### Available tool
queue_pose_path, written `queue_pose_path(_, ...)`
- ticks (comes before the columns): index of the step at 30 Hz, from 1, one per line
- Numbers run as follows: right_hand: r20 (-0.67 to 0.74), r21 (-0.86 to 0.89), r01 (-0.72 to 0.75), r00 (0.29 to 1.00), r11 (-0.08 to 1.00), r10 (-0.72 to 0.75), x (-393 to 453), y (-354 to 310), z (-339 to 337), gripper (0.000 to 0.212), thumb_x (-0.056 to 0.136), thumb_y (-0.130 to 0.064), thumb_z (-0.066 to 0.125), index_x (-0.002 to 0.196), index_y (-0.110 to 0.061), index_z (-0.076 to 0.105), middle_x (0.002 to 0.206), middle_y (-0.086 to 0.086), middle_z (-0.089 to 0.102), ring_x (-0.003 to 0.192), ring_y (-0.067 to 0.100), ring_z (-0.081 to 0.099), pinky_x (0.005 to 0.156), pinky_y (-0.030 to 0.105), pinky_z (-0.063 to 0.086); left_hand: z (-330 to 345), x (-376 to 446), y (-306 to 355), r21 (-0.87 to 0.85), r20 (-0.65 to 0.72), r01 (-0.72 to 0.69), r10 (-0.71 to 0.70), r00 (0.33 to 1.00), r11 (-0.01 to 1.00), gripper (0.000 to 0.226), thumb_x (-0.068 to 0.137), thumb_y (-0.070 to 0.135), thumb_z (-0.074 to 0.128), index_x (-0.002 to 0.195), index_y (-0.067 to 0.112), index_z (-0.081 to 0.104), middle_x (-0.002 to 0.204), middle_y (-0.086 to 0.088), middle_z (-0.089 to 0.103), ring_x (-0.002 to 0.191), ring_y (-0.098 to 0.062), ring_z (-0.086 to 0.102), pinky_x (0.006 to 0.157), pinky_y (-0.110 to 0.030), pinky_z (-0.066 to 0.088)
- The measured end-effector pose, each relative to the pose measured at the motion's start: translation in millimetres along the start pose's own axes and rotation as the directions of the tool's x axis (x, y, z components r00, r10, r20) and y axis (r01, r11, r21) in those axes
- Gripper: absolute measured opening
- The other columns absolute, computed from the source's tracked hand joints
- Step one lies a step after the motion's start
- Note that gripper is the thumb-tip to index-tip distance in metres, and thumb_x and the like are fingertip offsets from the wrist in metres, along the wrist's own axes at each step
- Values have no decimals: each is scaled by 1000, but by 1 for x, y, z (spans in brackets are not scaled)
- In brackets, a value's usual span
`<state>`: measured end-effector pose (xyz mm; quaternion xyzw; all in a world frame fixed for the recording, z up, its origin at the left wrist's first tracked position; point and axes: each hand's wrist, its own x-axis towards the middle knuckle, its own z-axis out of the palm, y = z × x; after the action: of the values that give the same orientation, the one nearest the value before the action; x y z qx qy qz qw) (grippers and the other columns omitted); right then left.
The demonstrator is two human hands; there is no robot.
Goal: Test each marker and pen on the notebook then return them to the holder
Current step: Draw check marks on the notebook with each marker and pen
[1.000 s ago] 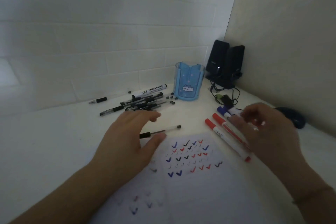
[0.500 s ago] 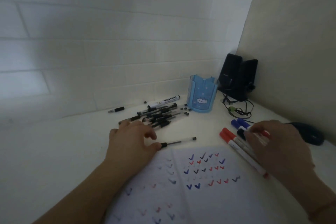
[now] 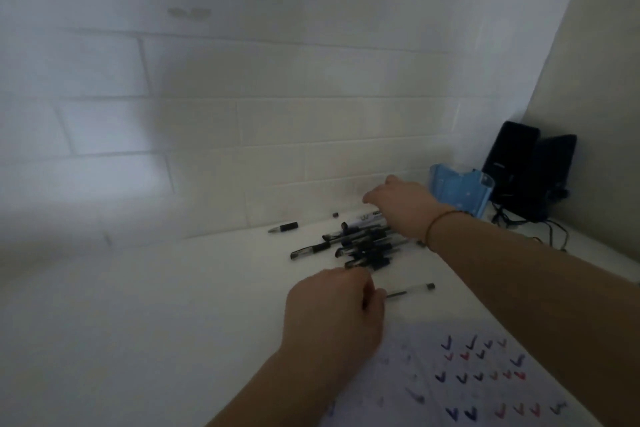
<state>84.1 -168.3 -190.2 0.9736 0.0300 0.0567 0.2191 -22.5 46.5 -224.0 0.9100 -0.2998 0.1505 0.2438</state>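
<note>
On desk, L hand [image 3: 334, 314] grip pinches clear pen [image 3: 410, 290], blk tip; R hand [image 3: 398, 206] grip unclear over pens.

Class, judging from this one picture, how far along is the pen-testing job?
Done: rows of tick marks cover the notebook page. In hand: the left hand grips a single pen; the right hand reaches over the pile of pens. Left: the pile lies outside the blue holder.

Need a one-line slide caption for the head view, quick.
Left hand grips a clear pen while right hand reaches over the pen pile beside the blue holder.
</note>
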Motion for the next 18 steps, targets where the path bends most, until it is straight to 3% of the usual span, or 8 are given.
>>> queue_pose_path(4,-5,-210,-32,999,977,32,11,-2,19,34,80,-7,55,110,-23,60,104,1,65,106,24,46,68,32,28,1,-2,5,-14,-20,-87,87,996,996,37,89,57,37,88,27,58,75,3,64,72,-19,58,57,-28,35)
queue_pose_path(7,-71,-211,-68,996,975,55,8,-3,26,25,80,-9,56,101,-20,63,97,1,64,105,26,46,68,32,26,5,-3,5,-16,-52,-132,131,990,991,38,86,58,37,78,27,59,64,6,62,59,-16,55,48,-21,25)
queue_pose_path(10,-201,-145,-75,979,987,45,0,1,16,13,86,-22,55,96,-16,61,91,5,66,103,28,49,69,34,24,7,-3,3,-14,-115,-151,149,982,988,28,80,52,47,69,29,58,60,11,58,51,-10,54,45,-21,31)
queue_pose_path(12,-330,-60,-70,943,996,46,-17,-1,3,14,81,-28,65,84,-15,60,71,6,66,82,27,55,66,33,29,9,-3,3,-67,-154,-180,169,974,981,15,79,47,56,78,32,59,75,14,58,62,-9,57,48,-21,39)
queue_pose_path(14,-449,64,-51,890,997,74,-50,-9,-15,22,73,-31,75,76,-16,59,55,3,58,60,24,52,58,29,33,7,-3,4,-100,-182,-199,179,967,975,20,77,43,60,94,33,59,92,13,56,79,-11,57,55,-25,49)
queue_pose_path(16,-417,295,-30,895,955,157,-92,-20,-35,19,82,-41,65,85,-23,58,63,-4,54,61,18,48,54,28,38,5,-2,7,-83,-232,-218,194,953,972,41,71,41,66,109,30,56,107,8,53,94,-16,53,69,-27,51)
queue_pose_path(18,-274,578,-22,936,816,220,-141,-31,-53,16,84,-45,59,89,-31,60,70,-13,57,67,6,51,58,25,45,1,-3,9,-51,-266,-225,204,942,973,55,70,44,67,120,28,51,119,3,51,106,-22,47,84,-33,44)
